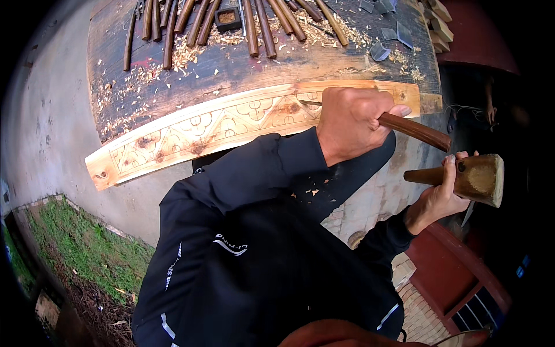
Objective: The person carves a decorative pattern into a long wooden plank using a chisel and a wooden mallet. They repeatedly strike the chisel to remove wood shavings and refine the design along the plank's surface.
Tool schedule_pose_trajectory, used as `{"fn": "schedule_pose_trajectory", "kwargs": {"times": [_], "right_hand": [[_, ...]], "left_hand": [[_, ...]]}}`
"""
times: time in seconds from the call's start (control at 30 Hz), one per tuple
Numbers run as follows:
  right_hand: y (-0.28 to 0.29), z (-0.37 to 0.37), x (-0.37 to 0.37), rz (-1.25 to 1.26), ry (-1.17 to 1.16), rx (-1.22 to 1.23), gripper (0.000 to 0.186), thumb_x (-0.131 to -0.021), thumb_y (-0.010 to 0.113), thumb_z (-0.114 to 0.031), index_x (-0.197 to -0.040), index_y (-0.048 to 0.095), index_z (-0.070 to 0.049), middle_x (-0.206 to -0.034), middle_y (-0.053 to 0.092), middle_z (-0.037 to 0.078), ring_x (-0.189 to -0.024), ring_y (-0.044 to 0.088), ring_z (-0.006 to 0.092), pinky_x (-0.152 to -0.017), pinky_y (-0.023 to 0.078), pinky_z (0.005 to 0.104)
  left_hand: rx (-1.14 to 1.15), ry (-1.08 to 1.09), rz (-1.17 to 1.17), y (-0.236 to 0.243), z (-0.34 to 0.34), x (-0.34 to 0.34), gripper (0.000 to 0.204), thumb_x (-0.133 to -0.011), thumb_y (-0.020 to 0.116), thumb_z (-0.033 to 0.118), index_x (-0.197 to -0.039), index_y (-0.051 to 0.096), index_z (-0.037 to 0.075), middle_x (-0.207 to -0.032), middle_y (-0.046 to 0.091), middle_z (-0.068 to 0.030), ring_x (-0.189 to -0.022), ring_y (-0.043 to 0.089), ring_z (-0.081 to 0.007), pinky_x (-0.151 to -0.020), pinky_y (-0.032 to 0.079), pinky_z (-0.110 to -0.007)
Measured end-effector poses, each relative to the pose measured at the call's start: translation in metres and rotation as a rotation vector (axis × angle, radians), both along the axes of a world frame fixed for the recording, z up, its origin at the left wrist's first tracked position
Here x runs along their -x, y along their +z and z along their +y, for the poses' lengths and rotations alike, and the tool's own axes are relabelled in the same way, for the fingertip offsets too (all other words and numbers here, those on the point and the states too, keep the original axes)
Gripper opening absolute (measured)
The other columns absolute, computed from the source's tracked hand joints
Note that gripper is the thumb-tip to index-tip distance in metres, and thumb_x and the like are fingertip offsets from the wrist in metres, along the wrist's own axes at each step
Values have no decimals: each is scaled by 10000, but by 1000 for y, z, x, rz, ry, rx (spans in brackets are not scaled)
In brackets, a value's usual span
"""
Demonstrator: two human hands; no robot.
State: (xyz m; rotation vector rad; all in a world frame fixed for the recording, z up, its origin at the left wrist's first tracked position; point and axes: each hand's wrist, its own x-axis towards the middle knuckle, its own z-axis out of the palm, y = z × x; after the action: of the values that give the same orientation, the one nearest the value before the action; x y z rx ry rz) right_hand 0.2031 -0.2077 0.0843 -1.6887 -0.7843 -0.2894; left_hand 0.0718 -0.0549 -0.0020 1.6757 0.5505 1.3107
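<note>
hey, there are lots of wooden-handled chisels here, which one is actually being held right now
The chisel gripped in the left hand, its tip on the carved plank. All the other chisels lie untouched in a row at the workbench's far edge.

Thin metal chisel blade [310,103] mostly hidden under left hand [350,122]; tip contact w/ pale carved wooden plank [191,132] can't tell. Row of brown wooden-handled chisels [202,23] at 12 o'clock cut off by top edge. Round wooden mallet [471,178] handle partly covered by right hand [442,199]. 3 o'clock: dark, unreadable.
</note>
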Motion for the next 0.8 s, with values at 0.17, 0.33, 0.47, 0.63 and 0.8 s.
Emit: {"fn": "schedule_pose_trajectory", "kwargs": {"times": [0.17,0.33,0.47,0.63,0.8], "right_hand": [[-6,13,14,-47,44,73,583,-821,737,111,-1368,536,88,-1071,686,127,-965,642,175,-886,549,315],[23,24,20,-189,115,36,571,-838,722,97,-1364,501,85,-1053,671,141,-915,644,191,-845,568,320],[61,14,-7,-157,342,-370,501,-886,695,11,-1351,513,47,-1107,672,148,-880,651,215,-806,558,340],[31,12,3,-747,-64,347,404,-805,817,18,-1176,661,50,-1134,730,151,-965,714,211,-900,573,354],[24,22,21,-267,-9,25,600,-828,727,103,-1373,475,78,-1038,652,162,-830,646,211,-823,572,343]], "left_hand": [[54,139,-135,0,5,-2,395,-897,789,161,-620,538,34,-555,482,-123,-454,482,-299,-439,352,-365],[75,108,-162,3,5,4,421,-887,802,174,-600,519,52,-540,475,-112,-445,476,-292,-432,344,-373],[14,96,-87,1,-2,7,458,-875,810,197,-581,483,70,-522,449,-101,-442,480,-298,-426,340,-399],[16,107,-63,0,0,4,448,-859,811,193,-584,479,73,-524,456,-92,-456,510,-300,-430,350,-410],[-74,-15,-14,0,-9,10,414,-825,817,216,-615,487,82,-561,466,-72,-504,538,-274,-456,378,-397]]}}
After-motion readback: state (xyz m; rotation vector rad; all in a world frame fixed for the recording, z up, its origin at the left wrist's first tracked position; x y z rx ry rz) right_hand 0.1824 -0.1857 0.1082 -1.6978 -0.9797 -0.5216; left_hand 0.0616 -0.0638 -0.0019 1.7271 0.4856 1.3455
